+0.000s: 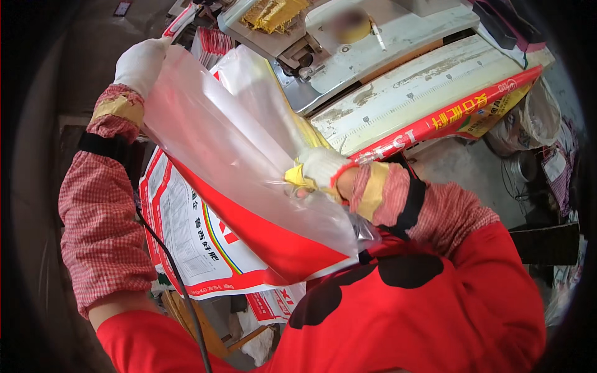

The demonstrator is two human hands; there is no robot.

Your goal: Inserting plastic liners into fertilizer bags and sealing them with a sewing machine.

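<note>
A red and white printed sack hangs across my front, with a clear plastic liner spread over its mouth. My left hand, in a white knit glove, is raised at the upper left and closed on the upper corner of the liner. Lower and to the right, my right hand presses its fingers together on the liner's other side. It wears a white glove too, with yellow wrapping at the fingers. Its fingertips are partly hidden by the crumpled film.
Beyond the sack stands a sewing machine with a worn white bed marked with a ruler scale. A red and yellow printed sheet covers the bed's front edge. A dark cable runs down past my left arm. A plastic-lined bucket stands at right.
</note>
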